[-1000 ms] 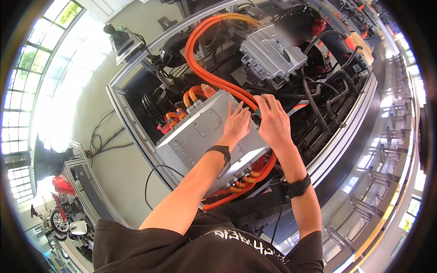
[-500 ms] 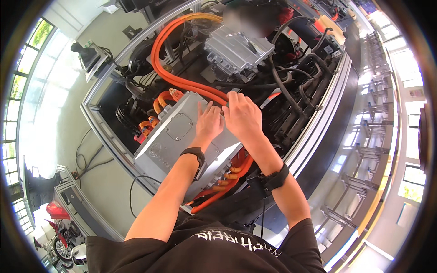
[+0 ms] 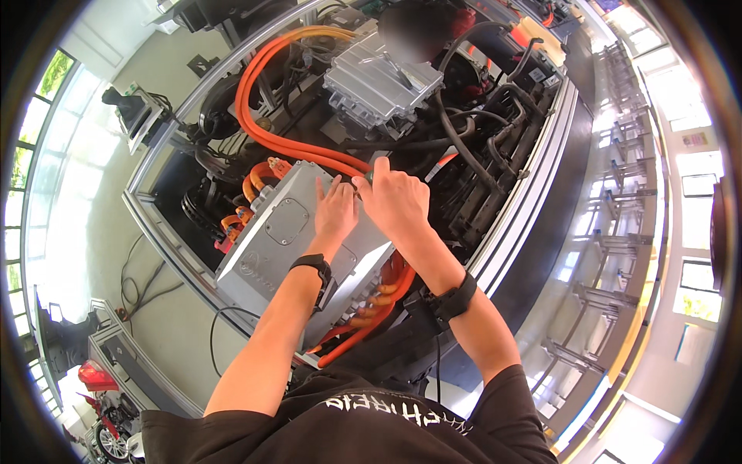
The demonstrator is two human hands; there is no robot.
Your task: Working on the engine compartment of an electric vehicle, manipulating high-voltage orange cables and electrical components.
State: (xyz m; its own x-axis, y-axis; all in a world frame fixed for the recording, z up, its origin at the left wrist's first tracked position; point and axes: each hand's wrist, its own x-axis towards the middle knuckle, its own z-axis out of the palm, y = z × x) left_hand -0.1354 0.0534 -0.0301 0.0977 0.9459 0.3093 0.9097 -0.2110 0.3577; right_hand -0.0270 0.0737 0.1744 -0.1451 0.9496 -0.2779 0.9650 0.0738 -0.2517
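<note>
A large grey metal box (image 3: 251,267) with a bolted oval cover plate (image 3: 287,221) lies in front of me, tilted in view. At its far right corner both my hands work close together. My left hand (image 3: 337,213) rests on the box top with its fingers stretched out and apart. Beside it, my right hand (image 3: 396,203) is closed in a fist at the corner, thumb side up; what it grips is hidden by the fingers. Thick orange cables (image 3: 246,104) loop just beyond the hands, and more orange cables (image 3: 386,298) leave the box's near right side.
A silver finned housing (image 3: 379,81) sits farther back, with black hoses (image 3: 460,139) to its right. An aluminium frame (image 3: 533,193) surrounds everything. A blurred head shape (image 3: 413,31) shows at the far side. Loose black cables (image 3: 143,294) lie on the floor at left.
The whole view has shifted slightly, so the box and hands appear farther left. My right hand's fist has turned a little at the corner; my left hand keeps its place on the box.
</note>
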